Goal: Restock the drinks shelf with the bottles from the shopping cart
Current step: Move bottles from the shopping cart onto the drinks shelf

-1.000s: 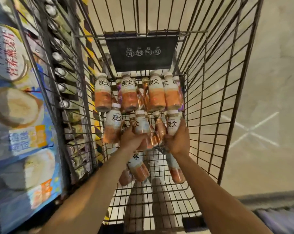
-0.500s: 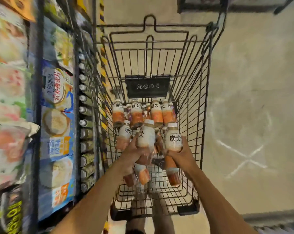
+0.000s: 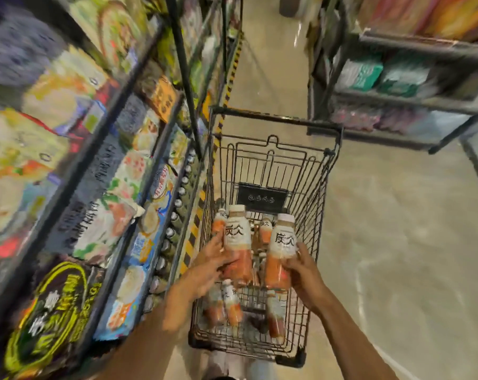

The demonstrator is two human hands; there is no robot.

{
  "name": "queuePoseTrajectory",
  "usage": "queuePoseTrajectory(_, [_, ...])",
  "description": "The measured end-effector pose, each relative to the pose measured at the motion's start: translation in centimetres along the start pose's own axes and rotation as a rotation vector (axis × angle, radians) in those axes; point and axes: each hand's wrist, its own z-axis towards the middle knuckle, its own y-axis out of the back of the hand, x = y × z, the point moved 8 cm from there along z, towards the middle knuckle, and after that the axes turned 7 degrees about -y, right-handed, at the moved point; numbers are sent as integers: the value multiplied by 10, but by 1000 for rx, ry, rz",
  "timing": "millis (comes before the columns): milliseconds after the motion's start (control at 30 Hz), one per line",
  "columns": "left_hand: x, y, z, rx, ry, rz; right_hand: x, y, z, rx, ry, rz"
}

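Left of the shopping cart (image 3: 318,204), tight against its side, runs the shelving: snack packets (image 3: 103,220) on the upper tiers, all pretty blurry, and down low a row of capped drinks (image 3: 174,231), which I'd guess is the drinks shelf that needs filling. Over the cart's basket the left hand (image 3: 210,267) is wrapped round the lower half of one bottle (image 3: 237,237), white label on top, orange drink below, cap pointing up and away from the person. Just right of it a second bottle (image 3: 283,242) stands the same way, with the right hand (image 3: 303,272) curled round its lower half. Both are roughly upright, side by side, well above the cart floor. More bottles (image 3: 232,305) lie loose down in the cart beneath them. The bit that matters next, I reckon: that low row sits left of both hands, so the left hand is nearer and its bottle probably goes in first. Right of the cart, across the aisle, stands another rack (image 3: 402,105) of goods.
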Motion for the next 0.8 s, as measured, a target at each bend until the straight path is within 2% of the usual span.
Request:
queuePoseTrajectory(267, [-20,16,-108,-254,-247,75,33,-42,-52,244,53,-174])
queuePoseTrajectory(567, [-37,68,-305,-648,-540,20,46,-187,-142,631,163,-435])
queuePoseTrajectory(800, [-22,102,-475,-881,-712,0,4,-302,-224,854,222,-519])
